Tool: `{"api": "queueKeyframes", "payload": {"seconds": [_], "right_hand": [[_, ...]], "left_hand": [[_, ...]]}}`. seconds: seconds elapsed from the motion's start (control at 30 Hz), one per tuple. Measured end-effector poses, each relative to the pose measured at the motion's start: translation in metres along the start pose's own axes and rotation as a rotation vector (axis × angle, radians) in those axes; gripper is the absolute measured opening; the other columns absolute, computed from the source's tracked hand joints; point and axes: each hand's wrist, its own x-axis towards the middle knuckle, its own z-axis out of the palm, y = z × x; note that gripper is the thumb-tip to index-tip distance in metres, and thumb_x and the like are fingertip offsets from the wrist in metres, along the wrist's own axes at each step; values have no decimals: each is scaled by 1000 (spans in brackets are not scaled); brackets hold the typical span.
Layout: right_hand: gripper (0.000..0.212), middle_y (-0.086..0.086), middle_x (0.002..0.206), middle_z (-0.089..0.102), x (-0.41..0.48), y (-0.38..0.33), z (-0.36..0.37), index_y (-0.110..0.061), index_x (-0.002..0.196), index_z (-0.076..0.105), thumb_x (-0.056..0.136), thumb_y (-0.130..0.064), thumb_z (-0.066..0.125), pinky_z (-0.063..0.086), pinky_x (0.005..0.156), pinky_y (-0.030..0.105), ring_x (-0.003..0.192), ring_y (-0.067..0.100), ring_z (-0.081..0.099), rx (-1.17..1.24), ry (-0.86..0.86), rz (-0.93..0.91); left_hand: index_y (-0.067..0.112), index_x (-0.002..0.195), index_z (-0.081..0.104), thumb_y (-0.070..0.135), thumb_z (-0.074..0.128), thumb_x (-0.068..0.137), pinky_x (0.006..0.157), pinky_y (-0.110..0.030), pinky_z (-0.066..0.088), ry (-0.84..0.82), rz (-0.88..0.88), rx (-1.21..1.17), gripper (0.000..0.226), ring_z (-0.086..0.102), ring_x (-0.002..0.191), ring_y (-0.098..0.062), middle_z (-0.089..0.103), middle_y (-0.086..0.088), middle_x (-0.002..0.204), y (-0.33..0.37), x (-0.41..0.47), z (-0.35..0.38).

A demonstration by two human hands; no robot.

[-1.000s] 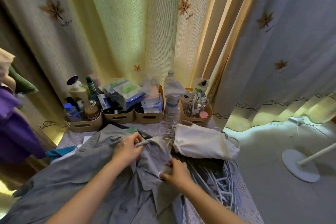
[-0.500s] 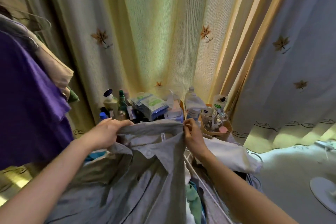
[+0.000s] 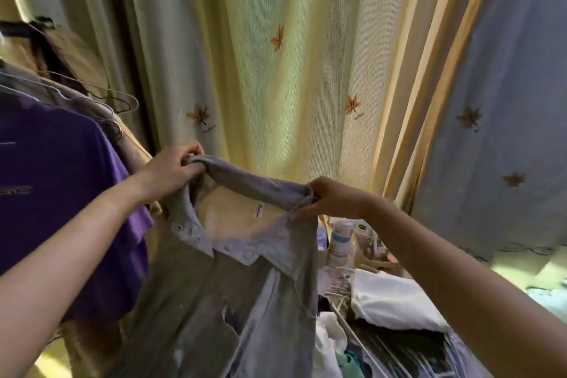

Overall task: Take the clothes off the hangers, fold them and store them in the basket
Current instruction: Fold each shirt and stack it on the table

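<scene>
Holding a grey shirt [image 3: 233,270] up by its shoulders, no hanger inside, just left of the clutter on the bench: left hand [image 3: 171,169] curled tight round one shoulder, right hand [image 3: 331,202] pinching the other beside the collar. Stretched wide like this probably to let the body hang straight before folding. Collar and buttons facing this way, hem out of sight below. Close on the left, a purple shirt [image 3: 61,193] on a hanger; behind, the curtain [image 3: 276,86]. Lower right, a folded white cloth [image 3: 392,294] atop a heap of bare hangers [image 3: 414,350], bottles [image 3: 342,239] toward the back edge. Bench top itself buried, so little room for laying flat; basket not in view.
</scene>
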Motion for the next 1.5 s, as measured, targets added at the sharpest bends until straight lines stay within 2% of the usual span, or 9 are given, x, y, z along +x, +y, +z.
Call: {"api": "queueKeyframes", "payload": {"seconds": [0.13, 0.37, 0.6, 0.7, 0.8, 0.97, 1.2, 1.37, 1.5], "right_hand": [[16, 10, 91, 67, 5, -20, -35, -6, 91, 68, 84, -20, 68, 55, 74, 31, 85, 21, 66, 154, 177, -96], [26, 3, 93, 70, 2, -62, -91, -15, 97, 68, 86, -37, 59, 57, 70, 25, 85, 18, 68, 264, 364, -244], [27, 6, 101, 68, -31, -111, -156, -12, 105, 65, 88, -30, 55, 57, 72, 25, 90, 17, 67, 470, 102, -336], [39, 12, 106, 66, -37, -112, -167, -6, 107, 65, 81, -33, 70, 58, 74, 26, 94, 21, 67, 367, 7, -285], [39, 11, 103, 67, -45, -105, -178, -10, 102, 68, 76, -38, 74, 58, 72, 27, 91, 22, 68, 401, 87, -329], [41, 11, 92, 71, -43, -74, -167, -4, 93, 71, 73, -40, 70, 58, 68, 26, 82, 22, 70, 121, 147, -74], [22, 16, 110, 65, -27, -48, -156, -7, 108, 67, 89, -16, 60, 53, 92, 42, 105, 30, 63, 167, 454, -126], [20, 1, 100, 65, -23, -35, -160, -15, 110, 64, 96, -14, 50, 57, 68, 22, 90, 10, 64, 127, 516, -124], [16, 5, 96, 66, -18, -36, -164, -16, 102, 65, 96, -14, 50, 58, 69, 22, 86, 11, 66, 189, 595, -176]], "left_hand": [[23, 77, 58, 33, 63, 78, 65, -31, 38, -17, 17, -49, 11, 51, 68, -17, 58, 0, 68, 15, 19, -38], [15, 108, 67, 77, 72, 50, 65, -25, 54, -246, 55, -309, 85, 67, 81, -15, 72, -6, 92, 30, 29, -89], [22, 109, 71, 25, 60, 86, 69, -16, 55, -259, 273, -655, 26, 69, 85, -6, 73, 3, 95, 66, 48, -132], [24, 106, 72, 43, 84, 63, 69, -18, 56, -265, 284, -575, 48, 69, 89, -9, 73, -2, 100, 81, 52, -139], [25, 99, 75, 51, 88, 51, 66, -18, 55, -263, 270, -481, 56, 70, 87, -11, 74, -2, 95, 86, 55, -136], [16, 98, 72, 64, 84, 44, 67, -23, 55, -266, 67, -232, 73, 71, 86, -16, 75, -3, 93, 80, 61, -92], [20, 90, 75, 59, 88, 42, 65, -22, 57, -264, -10, -515, 63, 71, 89, -19, 74, -8, 98, 81, 64, -52], [9, 104, 72, 42, 87, 59, 72, -24, 58, -443, -49, -640, 57, 69, 95, -19, 70, -13, 106, 80, 59, -62], [6, 102, 72, 37, 91, 49, 82, -34, 58, -356, -89, -559, 64, 67, 102, -24, 69, -16, 111, 82, 60, -64]]}}
